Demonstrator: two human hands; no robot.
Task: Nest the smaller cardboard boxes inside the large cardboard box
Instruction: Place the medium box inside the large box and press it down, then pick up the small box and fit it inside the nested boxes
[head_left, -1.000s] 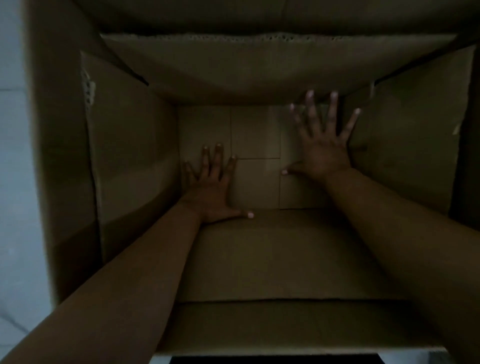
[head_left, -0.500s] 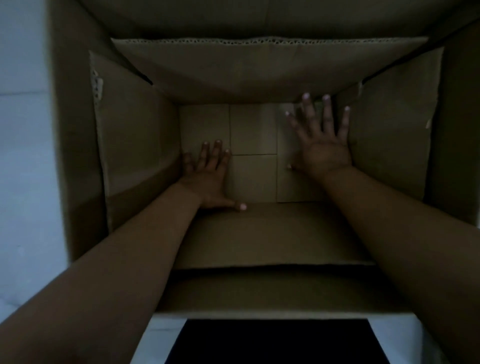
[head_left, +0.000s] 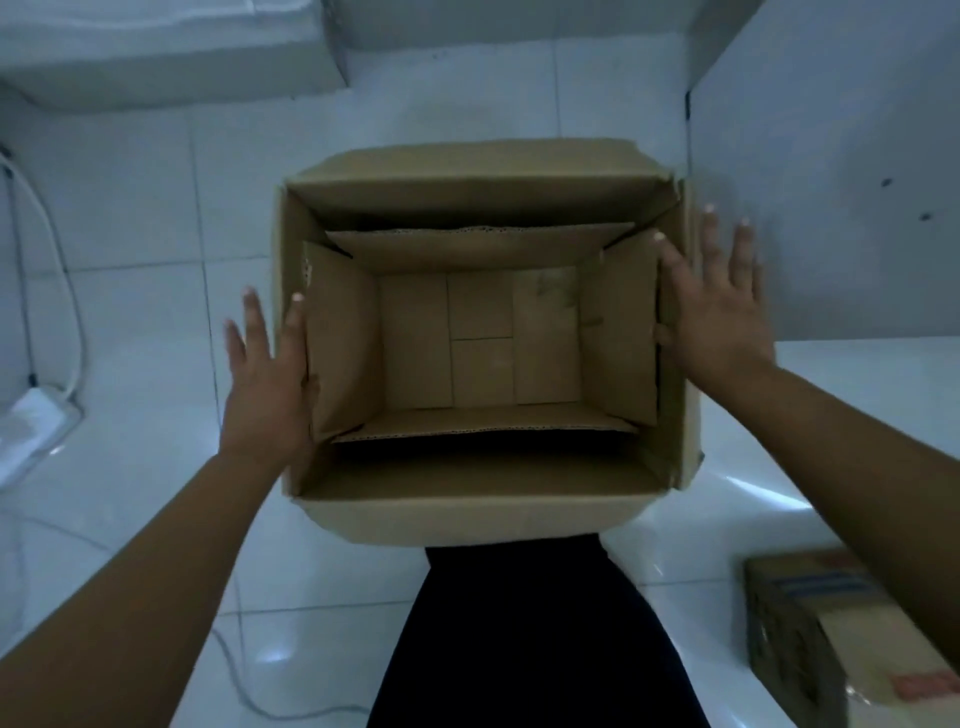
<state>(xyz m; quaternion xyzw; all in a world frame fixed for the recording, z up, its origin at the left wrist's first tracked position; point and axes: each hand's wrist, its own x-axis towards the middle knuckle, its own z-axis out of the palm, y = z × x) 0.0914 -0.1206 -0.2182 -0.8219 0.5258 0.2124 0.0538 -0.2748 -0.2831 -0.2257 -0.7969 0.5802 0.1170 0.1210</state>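
Observation:
The large cardboard box (head_left: 467, 512) stands open on the white tiled floor in front of me. A smaller open cardboard box (head_left: 618, 332) sits nested inside it, its flaps standing up and its inside bare. My left hand (head_left: 265, 379) hovers at the large box's left rim with fingers spread, its thumb by the inner box's left flap. At the right rim is my right hand (head_left: 719, 312), fingers spread, thumb against the inner box's right flap. Neither hand holds anything. Another small cardboard box (head_left: 841, 639) with tape lies at the bottom right.
A white power strip (head_left: 31, 421) with a cable (head_left: 62, 270) lies at the left. A thin cable (head_left: 234, 670) runs across the floor at lower left. White wall (head_left: 831, 182) rises on the right. My dark-clothed legs (head_left: 524, 639) are below the box.
Both hands have come up out of the inner box, off its floor, to the rims. The view has pulled back from inside the box, so the room is visible.

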